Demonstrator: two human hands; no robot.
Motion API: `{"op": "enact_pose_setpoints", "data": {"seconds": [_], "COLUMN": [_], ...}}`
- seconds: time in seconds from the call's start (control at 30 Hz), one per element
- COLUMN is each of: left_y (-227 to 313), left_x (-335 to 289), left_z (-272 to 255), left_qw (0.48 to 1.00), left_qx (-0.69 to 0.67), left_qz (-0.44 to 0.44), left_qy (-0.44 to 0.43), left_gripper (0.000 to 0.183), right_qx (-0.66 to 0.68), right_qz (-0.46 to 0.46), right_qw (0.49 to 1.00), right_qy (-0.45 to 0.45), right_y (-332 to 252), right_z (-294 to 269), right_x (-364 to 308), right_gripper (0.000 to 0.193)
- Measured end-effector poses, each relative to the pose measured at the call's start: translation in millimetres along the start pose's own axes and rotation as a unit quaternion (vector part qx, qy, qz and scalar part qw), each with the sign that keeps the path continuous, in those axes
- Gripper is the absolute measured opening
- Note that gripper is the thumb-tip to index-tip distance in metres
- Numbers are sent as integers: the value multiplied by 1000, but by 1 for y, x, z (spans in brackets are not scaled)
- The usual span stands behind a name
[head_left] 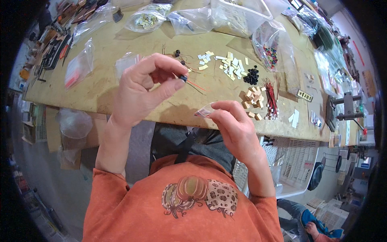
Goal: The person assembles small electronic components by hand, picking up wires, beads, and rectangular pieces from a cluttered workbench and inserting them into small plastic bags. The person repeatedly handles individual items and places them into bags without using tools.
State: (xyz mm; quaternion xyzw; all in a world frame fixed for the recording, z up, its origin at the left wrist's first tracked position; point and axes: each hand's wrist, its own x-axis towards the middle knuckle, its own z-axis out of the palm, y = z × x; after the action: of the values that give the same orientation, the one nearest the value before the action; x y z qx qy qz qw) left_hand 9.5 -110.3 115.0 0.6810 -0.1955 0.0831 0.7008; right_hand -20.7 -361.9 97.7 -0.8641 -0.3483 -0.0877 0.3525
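My left hand (139, 90) is raised over the front part of the table. Between its thumb and fingertips it pinches a small black cylindrical part (183, 77) with thin red and dark wires (196, 84) trailing to the right. Lower and to the right, my right hand (238, 131) holds a small clear plastic bag (204, 111) at the table's front edge, its fingers closed on one end. Reddish print or contents show through the bag; I cannot tell which. Beyond my left hand lie similar black parts (177, 53) with thin wires.
On the table (100, 99) lie pale flat pieces (232, 66), black beads (251, 76), wooden blocks (254, 98) and red wires (272, 99). Plastic bags and a white bin (242, 18) stand farther back. A clamp (347, 107) sits at the right. Another person's hand (311, 229) shows lower right.
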Motion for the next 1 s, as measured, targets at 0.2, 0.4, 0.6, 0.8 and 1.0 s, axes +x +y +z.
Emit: {"op": "enact_pose_setpoints", "data": {"seconds": [0.2, 0.4, 0.6, 0.8, 1.0], "left_y": [0, 4, 5, -9, -14], "left_x": [-8, -12, -11, -8, -11], "left_z": [11, 12, 33, 42, 49], "left_qw": [998, 981, 979, 944, 914], "left_qx": [29, 139, 178, 265, 299], "left_qz": [-16, -37, -29, 120, 152], "left_qy": [-44, -129, -92, -159, -228], "left_gripper": [19, 21, 22, 20, 19], "right_qx": [7, 2, 35, 84, 107], "right_qz": [-2, 11, 3, 26, 19], "right_qw": [1000, 1000, 999, 996, 994], "right_qy": [0, -5, -26, -20, 13], "right_y": [-3, -3, -4, -4, 0], "right_z": [0, 0, 3, -7, -9], "right_x": [1, -3, -9, -17, -22], "right_gripper": [18, 19, 29, 27, 24]}}
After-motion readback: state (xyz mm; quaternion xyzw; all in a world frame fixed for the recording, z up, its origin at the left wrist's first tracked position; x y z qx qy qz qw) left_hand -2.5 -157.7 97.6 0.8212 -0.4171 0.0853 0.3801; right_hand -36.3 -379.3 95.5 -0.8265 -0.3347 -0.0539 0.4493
